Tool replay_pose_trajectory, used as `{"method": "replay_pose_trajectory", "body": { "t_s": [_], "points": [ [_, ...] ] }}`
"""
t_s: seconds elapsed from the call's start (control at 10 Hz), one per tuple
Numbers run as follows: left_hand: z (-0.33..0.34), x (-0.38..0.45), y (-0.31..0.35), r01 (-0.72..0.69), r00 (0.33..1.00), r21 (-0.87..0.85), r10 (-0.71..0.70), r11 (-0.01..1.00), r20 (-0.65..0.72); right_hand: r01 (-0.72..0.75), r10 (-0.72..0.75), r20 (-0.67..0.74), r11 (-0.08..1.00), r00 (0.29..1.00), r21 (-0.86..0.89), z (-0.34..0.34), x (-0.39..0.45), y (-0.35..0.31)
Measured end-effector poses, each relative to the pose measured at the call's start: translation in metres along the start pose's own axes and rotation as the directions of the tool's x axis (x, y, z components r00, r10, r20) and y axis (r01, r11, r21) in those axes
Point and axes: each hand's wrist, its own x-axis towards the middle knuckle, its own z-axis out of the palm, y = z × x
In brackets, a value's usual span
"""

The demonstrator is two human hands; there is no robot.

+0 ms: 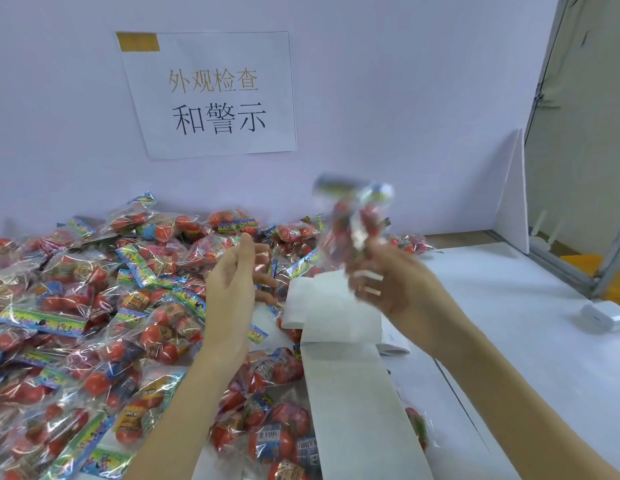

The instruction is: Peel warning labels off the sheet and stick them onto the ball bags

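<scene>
Gripping ball bag [353,216], right hand [388,282], left hand [232,278] open

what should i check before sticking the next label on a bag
1. Bag in hand: ok, the right hand holds a ball bag up above the table.
2. Bag steady: not ok, it is motion-blurred.
3. Label ready: cannot tell, the left hand is open and no label shows on it.
4. Label sheet within reach: ok, it lies between the arms.
5. More bags waiting: ok, the pile of bags sits to the left.
</scene>
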Motion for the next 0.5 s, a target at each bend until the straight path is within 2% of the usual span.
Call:
{"method": "replay_pose_trajectory", "body": {
  "t_s": [0.1,0.2,0.3,0.4,0.5],
  "points": [
    [0.0,0.0,-0.001,0.025,1.0,-0.007,-0.025,1.0,0.013,0.145,-0.21,0.124,0.905,0.97,0.401,-0.013,-0.003,-0.021],
    [0.001,-0.001,-0.004,0.046,0.997,0.021,-0.047,0.999,0.053,0.164,-0.174,0.005,0.936,0.985,0.311,-0.018,-0.003,-0.023],
    [0.002,0.0,-0.005,0.044,0.993,0.056,-0.05,0.997,0.103,0.096,-0.08,-0.064,0.951,0.995,0.293,-0.013,-0.003,-0.018],
    [0.002,-0.002,-0.004,0.031,0.99,0.11,-0.045,0.993,0.132,0.057,-0.04,-0.059,0.947,0.997,0.316,-0.007,-0.004,-0.015],
    [0.002,-0.004,-0.008,-0.106,0.985,0.247,0.069,0.963,0.155,0.044,-0.044,-0.008,0.969,0.999,0.244,-0.002,-0.005,-0.007]
  ]
}}
